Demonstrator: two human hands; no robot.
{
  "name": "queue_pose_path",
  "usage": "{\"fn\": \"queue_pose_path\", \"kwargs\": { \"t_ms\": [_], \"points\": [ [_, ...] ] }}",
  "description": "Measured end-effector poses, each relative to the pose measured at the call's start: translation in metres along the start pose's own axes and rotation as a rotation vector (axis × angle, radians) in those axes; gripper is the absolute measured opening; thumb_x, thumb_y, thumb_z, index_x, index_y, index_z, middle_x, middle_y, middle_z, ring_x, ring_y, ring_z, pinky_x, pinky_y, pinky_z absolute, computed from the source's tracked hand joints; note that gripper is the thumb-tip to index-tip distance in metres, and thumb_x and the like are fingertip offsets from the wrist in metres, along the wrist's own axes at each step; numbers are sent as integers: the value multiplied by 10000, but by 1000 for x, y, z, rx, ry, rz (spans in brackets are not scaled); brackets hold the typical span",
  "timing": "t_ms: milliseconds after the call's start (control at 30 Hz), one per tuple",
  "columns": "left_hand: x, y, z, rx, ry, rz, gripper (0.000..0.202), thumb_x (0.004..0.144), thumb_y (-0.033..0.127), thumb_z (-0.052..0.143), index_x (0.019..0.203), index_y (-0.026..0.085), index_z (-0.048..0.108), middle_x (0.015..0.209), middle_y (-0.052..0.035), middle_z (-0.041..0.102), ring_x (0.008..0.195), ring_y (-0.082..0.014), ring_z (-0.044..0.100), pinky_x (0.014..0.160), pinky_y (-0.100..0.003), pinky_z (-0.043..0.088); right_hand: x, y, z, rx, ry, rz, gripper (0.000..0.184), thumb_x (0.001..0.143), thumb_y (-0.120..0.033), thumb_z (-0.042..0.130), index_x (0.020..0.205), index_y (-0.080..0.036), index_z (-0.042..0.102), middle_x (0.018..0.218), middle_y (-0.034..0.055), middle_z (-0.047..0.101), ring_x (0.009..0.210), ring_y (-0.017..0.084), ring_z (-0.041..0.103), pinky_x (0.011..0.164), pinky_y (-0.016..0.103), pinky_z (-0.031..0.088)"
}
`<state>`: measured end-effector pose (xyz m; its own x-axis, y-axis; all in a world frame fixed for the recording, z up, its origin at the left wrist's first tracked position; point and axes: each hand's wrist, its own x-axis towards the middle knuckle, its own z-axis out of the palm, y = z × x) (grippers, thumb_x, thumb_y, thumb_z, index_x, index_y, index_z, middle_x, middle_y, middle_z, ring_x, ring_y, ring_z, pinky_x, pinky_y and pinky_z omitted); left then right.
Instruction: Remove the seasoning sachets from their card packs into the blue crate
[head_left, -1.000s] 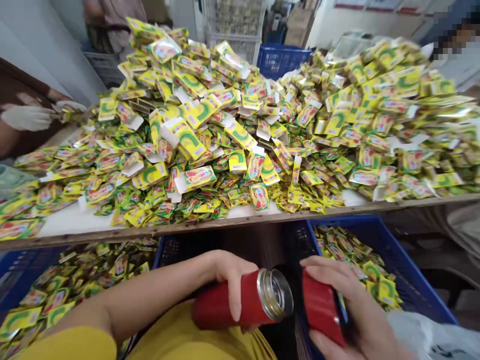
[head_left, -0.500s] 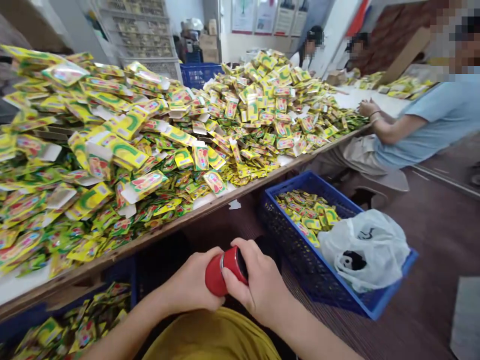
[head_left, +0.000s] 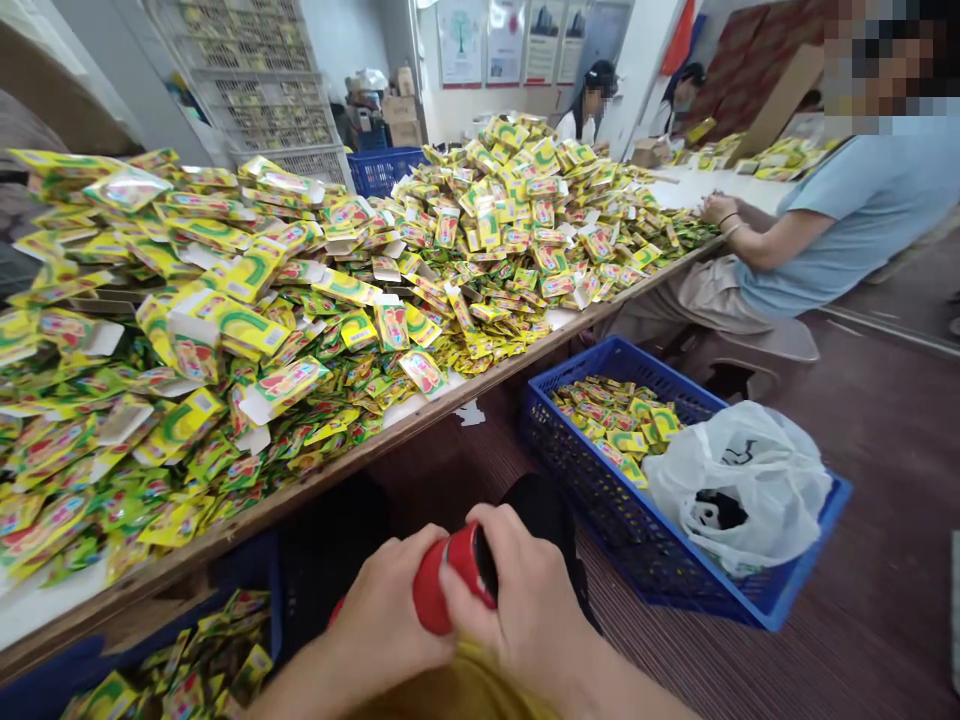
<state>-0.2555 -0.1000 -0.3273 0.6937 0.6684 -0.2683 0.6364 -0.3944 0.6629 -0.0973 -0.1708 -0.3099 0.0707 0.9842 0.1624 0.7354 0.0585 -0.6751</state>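
Note:
A red flask [head_left: 435,592] lies in my lap, held between both hands. My left hand [head_left: 386,625] wraps round its body from the left. My right hand [head_left: 529,610] grips its red cap [head_left: 469,560] at the flask's right end, fingers closed over it. Just beyond my hands runs the wooden edge of a long table [head_left: 352,462] heaped with yellow-green sachets [head_left: 300,290].
A blue crate [head_left: 600,500] on the floor at my right holds sachets and a white plastic bag [head_left: 739,485]. Another blue crate [head_left: 150,660] with sachets sits lower left. A person in a light blue shirt [head_left: 855,215] sits at the table's right; two people work farther back.
A second ago the flask was open, its steel mouth showing, and my right hand held the cap apart. The cap is now on the flask under my right hand. My view has swung right.

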Motion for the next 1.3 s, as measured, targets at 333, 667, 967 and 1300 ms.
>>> {"fn": "queue_pose_path", "kwargs": {
  "t_ms": [333,667,967,1300],
  "points": [
    [12,-2,2,102,129,-4,353,593,278,679,910,222,535,837,8,640,710,-186,574,662,-284,381,8,30,-30,247,-347,-112,622,880,-363,607,1425,-282,319,1227,71,513,1049,183,556,901,310,447],
    [12,-4,11,134,102,29,371,569,298,667,903,227,523,857,11,642,714,-189,570,670,-291,350,7,32,-23,115,-338,-109,684,804,-575,613,1353,-219,415,1271,114,516,1119,242,543,913,331,436],
    [14,-12,14,-2,72,107,363,581,252,657,919,212,531,832,7,643,671,-159,553,637,-273,359,4,24,-33,108,-414,-50,765,747,-573,680,1393,-266,411,1322,108,485,1166,258,520,939,343,427],
    [12,-9,13,-45,-17,143,424,518,270,703,904,217,535,825,24,633,696,-158,554,638,-248,390,-4,15,-27,82,-337,-97,772,678,-593,726,1328,-272,459,1236,86,525,1072,240,569,894,314,467]
  ]
}}
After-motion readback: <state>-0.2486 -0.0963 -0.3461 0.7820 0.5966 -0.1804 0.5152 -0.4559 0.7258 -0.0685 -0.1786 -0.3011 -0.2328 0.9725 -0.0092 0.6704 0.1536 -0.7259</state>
